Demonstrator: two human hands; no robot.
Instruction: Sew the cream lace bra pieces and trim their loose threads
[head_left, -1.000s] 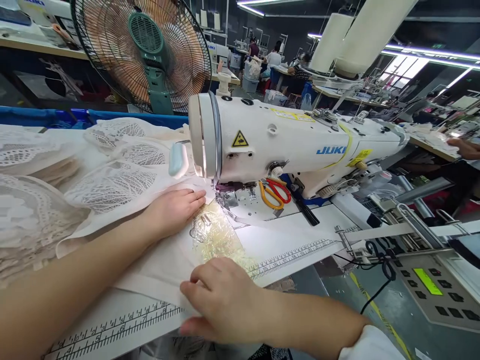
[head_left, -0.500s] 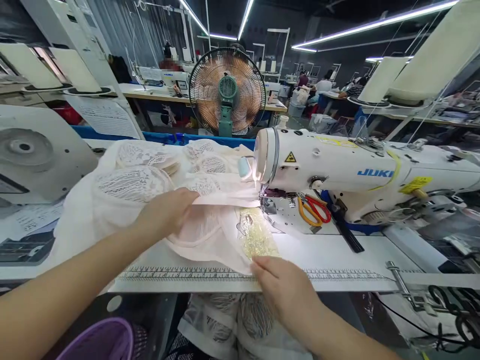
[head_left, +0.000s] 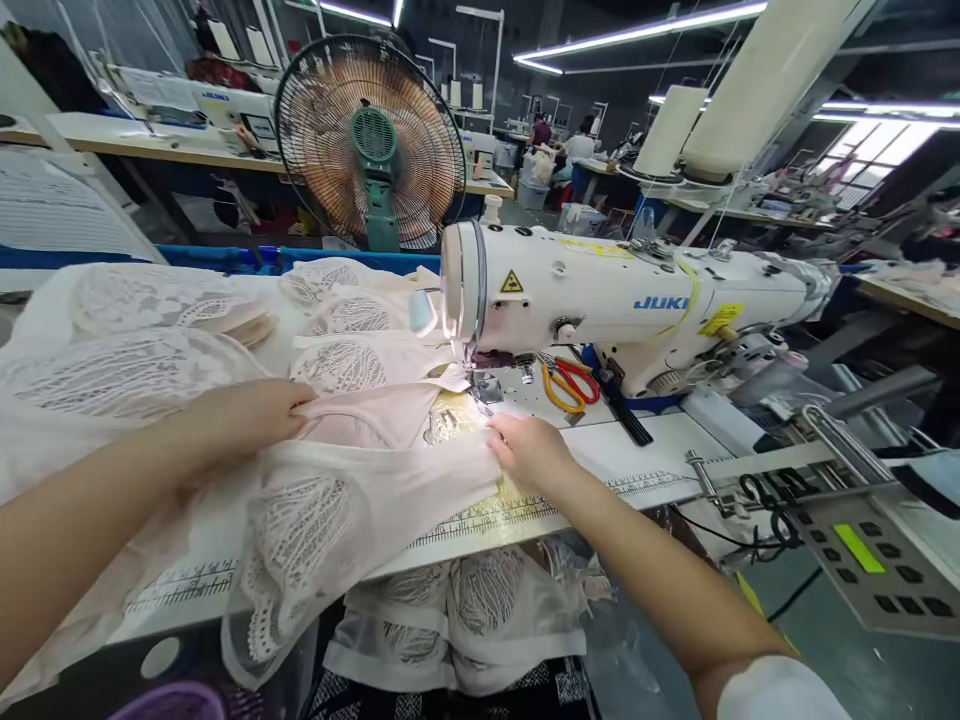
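Note:
A cream lace garment piece [head_left: 352,490] lies across the sewing table in front of the white sewing machine [head_left: 600,300]. My left hand [head_left: 240,420] rests on a pale pink folded part of the fabric [head_left: 375,420], fingers closed over its edge. My right hand [head_left: 529,450] grips the fabric's right edge just below the needle area [head_left: 484,385]. A yellowish clear patch [head_left: 450,415] shows beside the presser foot, partly covered by fabric.
Stacked lace pieces [head_left: 150,310] lie at the left and more hang below the table edge [head_left: 450,610]. Orange-and-red scissors [head_left: 570,385] lie under the machine arm. A fan [head_left: 371,140] stands behind, a control panel [head_left: 870,560] sits at right. People work far back.
The view has shifted. My right hand has moved up from the ruler edge to the needle area. The fabric has been pulled over the yellowish patch and now drapes over the table front.

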